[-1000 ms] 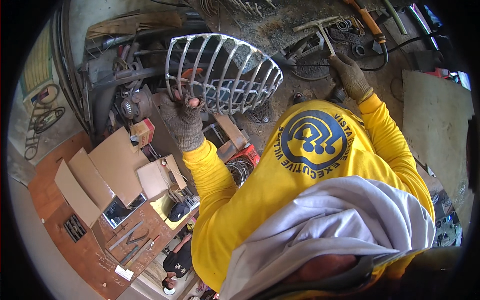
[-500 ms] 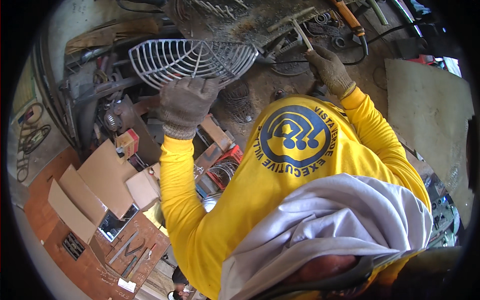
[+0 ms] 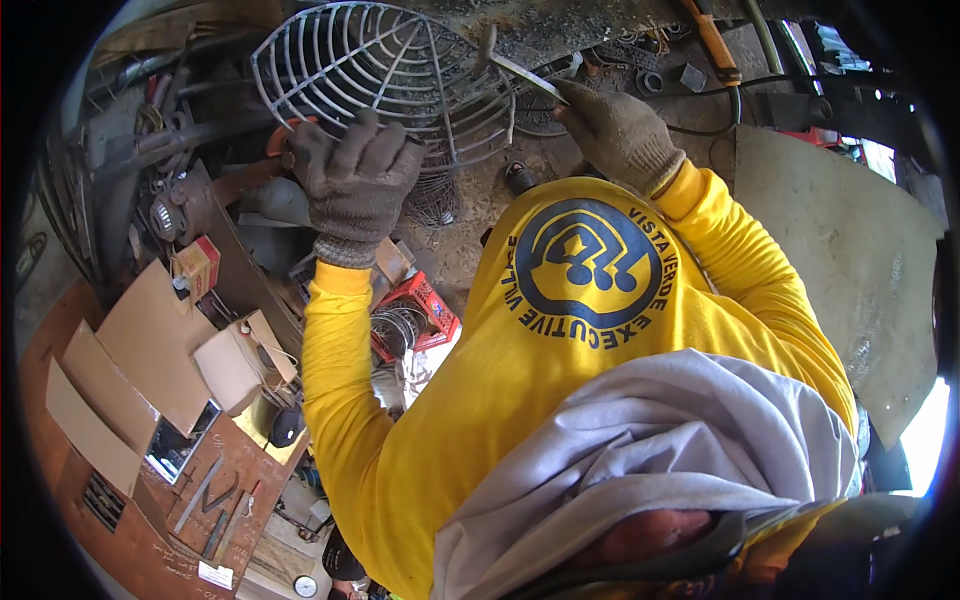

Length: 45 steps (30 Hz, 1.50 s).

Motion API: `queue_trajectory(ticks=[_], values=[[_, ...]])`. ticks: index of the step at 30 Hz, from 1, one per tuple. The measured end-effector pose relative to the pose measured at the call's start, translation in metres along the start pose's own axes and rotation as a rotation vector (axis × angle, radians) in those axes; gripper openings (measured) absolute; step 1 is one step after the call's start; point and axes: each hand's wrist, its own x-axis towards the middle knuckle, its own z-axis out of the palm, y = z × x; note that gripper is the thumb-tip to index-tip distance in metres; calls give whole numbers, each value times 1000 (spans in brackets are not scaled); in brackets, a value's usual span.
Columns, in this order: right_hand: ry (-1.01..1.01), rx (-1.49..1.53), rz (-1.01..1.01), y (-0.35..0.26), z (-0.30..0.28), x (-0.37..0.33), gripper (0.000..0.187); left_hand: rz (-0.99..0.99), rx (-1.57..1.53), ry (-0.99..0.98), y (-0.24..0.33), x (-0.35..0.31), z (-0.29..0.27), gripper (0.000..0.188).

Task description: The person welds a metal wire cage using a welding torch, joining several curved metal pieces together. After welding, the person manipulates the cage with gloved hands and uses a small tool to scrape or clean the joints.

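Note:
A curved metal wire grille (image 3: 441,90), half-round with ribs and many parallel bars, stands tilted at the top centre. My left hand (image 3: 362,190), in a brown knitted glove, is closed on its near rim at the left. In my gloved right hand (image 3: 620,140) is a chipping hammer (image 3: 527,77), gripped by its thin metal handle. Its narrow head overlaps the grille's right side; whether they touch I cannot tell. The fingertips of my right hand are partly hidden.
A dirty metal worktop (image 3: 570,25) lies beyond the grille, with an orange-handled tool (image 3: 712,45) and cable at right. A metal sheet (image 3: 830,270) leans at far right. At left are cardboard boxes (image 3: 150,350), a red crate (image 3: 432,300) and a brown board (image 3: 250,480) bearing tools.
The chipping hammer has swung left and down, from beside the grille to over its right side. The grille has turned and risen in view, and my left-hand fingers have shifted on its rim.

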Motion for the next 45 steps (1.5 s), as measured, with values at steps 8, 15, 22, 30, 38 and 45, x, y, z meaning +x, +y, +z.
queue_trajectory(ticks=[8, 15, 22, 30, 38, 45], values=[[85, -76, 14, 9, 10, -3, 41, -1342, -1514, 922, 32, 5, 35, 56], [135, -4, -93, 32, 17, 1, 41, -1647, -1449, 841, 9, 29, 44, 43], [127, 328, 87, 25, -3, -23, 41, -1104, -677, 735, 18, 50, 27, 40], [182, 107, -28, 17, 6, -26, 44, -827, -253, 596, 30, 89, 1, 43], [63, 10, 11, 1, 15, -23, 46, -719, -265, 595, 35, 94, 8, 41], [296, 161, -133, -2, 18, -31, 46, -688, -252, 599, 37, 91, 9, 41]])
